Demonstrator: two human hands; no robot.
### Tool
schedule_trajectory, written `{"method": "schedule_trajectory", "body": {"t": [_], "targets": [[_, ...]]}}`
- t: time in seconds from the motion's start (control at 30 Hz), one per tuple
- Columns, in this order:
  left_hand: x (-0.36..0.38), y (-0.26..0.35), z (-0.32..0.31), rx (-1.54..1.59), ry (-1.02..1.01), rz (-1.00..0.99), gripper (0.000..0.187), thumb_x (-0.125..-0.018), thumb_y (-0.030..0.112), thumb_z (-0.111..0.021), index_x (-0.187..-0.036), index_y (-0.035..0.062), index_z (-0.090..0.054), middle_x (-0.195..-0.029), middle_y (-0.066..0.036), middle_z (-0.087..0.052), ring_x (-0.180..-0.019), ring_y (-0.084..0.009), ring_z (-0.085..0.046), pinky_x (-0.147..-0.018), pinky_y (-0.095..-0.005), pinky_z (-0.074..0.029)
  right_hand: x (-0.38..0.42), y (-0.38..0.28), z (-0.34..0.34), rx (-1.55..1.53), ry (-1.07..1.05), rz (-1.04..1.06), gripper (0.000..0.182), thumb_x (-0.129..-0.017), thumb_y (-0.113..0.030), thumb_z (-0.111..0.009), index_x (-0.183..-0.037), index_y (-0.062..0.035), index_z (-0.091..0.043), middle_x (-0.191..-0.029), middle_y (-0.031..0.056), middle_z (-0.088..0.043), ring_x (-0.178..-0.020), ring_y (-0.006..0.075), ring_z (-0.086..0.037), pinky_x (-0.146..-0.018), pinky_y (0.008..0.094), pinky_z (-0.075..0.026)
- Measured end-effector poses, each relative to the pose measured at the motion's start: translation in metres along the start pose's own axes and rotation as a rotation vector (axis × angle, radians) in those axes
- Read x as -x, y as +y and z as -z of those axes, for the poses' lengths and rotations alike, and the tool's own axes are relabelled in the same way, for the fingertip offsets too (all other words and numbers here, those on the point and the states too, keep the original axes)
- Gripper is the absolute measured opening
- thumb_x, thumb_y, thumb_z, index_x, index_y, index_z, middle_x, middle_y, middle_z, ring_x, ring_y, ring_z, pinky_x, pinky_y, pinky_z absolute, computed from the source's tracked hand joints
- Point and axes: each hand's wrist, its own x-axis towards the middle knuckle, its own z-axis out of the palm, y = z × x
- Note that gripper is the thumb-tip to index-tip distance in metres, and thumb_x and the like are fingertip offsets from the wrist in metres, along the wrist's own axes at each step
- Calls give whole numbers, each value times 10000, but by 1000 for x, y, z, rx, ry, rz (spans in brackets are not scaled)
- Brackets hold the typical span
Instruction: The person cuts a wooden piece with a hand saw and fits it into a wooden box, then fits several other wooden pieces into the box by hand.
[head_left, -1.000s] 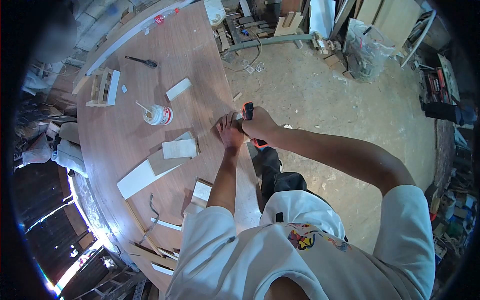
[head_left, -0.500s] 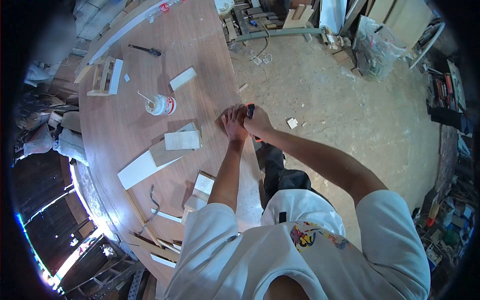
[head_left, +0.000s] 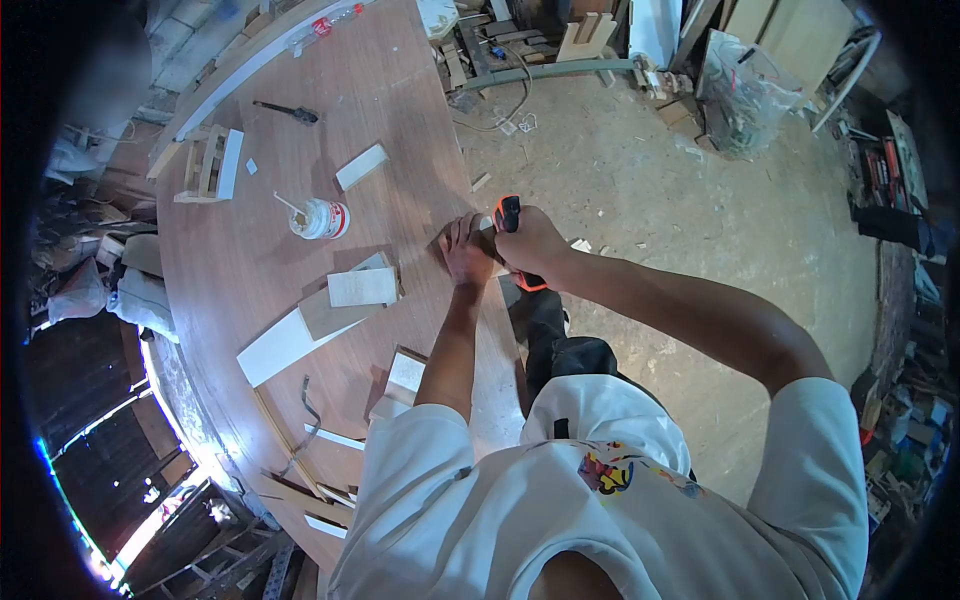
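- At the table's edge (head_left: pixel 488 335), a person's right hand (head_left: pixel 538 246) is wrapped around an orange-and-black tool handle (head_left: pixel 509 214), its long axis roughly along that edge.
- Just tableward, the left hand (head_left: pixel 466 252) covers a pale wood piece (head_left: pixel 487 223); whether it clamps cannot be told.

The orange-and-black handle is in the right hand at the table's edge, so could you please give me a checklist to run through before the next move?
1. Right hand closed around the orange-and-black handle: ok.
2. Left hand down at the edge of the table: ok.
3. Left fingers clear of the tool's working end: cannot tell; the hands hide it.
4. Jar apart from both hands: ok.
5. Jar closed: not ok; it is open, with a stick poking out.
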Motion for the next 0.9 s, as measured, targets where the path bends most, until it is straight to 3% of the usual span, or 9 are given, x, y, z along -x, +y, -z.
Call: {"method": "schedule_trajectory", "body": {"t": [0.07, 0.17, 0.23, 0.3, 0.4, 0.67, 0.73, 0.77, 0.9], "targets": [[-3, 5, 8, 38, -31, 40, 441, -728, 255, -608, -1144, 116, -559, -1182, -46, -545, -1150, -222, -461, -980, -420, -281, 30, -9, 3, 27, 27, -20, 28, -797, -18, -452, -777, -15, -472, -566, 73, -483, -422, 171, -504, -357, 321, -402], [-6, 14, 20, 56, -30, 58, 460, -725, 250, -604, -1165, 128, -548, -1176, -45, -544, -1157, -226, -453, -986, -418, -279, 41, 2, -2, 5, 65, 63, 36, -810, -32, -453, -831, -18, -479, -609, 73, -501, -442, 163, -513, -376, 313, -420], [-1, 7, 7, 26, -11, 59, 451, -727, 249, -599, -1161, 133, -550, -1177, -44, -542, -1159, -228, -451, -986, -421, -279, 25, 15, -3, 8, 21, 40, 91, -802, -45, -480, -884, -6, -493, -649, 104, -535, -469, 193, -552, -408, 337, -449], [8, -1, 3, -7, -4, 42, 443, -730, 248, -595, -1157, 138, -552, -1179, -42, -540, -1161, -229, -448, -986, -423, -278, -11, 57, -14, 235, 240, 312, 211, -725, -67, -533, -888, 66, -516, -725, 245, -601, -674, 381, -628, -593, 422, -498], [0, 2, 1, 61, 27, 34, 428, -738, 249, -590, -1151, 143, -553, -1174, -39, -538, -1158, -230, -450, -981, -421, -284, -66, 82, -38, 239, 303, 357, 208, -762, -73, -528, -935, 40, -502, -717, 200, -594, -541, 295, -619, -487, 403, -487], [-5, 11, 14, 131, 22, -8, 381, -758, 245, -572, -1121, 131, -561, -1183, -45, -538, -1134, -240, -463, -961, -418, -296, -58, 93, -35, 213, 322, 339, 197, -752, -80, -544, -913, 21, -494, -718, 191, -596, -546, 305, -619, -491, 393, -490], [-5, 4, 8, 91, 23, 6, 390, -753, 247, -576, -1125, 129, -560, -1179, -49, -539, -1133, -240, -464, -960, -416, -296, -42, 81, -38, 280, 349, 379, 271, -744, -103, -532, -944, 75, -488, -780, 270, -612, -733, 410, -632, -633, 435, -508], [0, 4, 4, 59, 15, 17, 400, -749, 249, -580, -1129, 128, -559, -1175, -53, -540, -1131, -240, -464, -959, -414, -296, -33, 74, -35, 284, 343, 372, 271, -744, -103, -532, -944, 75, -488, -780, 270, -612, -733, 410, -632, -633, 435, -508], [1, 4, 2, 45, 59, -4, 425, -727, 250, -595, -1131, 119, -560, -1186, -60, -538, -1133, -244, -464, -968, -418, -291, 1, 24, -17, 36, 129, 143, 200, -763, -75, -496, -916, 51, -472, -670, 189, -577, -497, 258, -596, -432, 374, -468]]}}
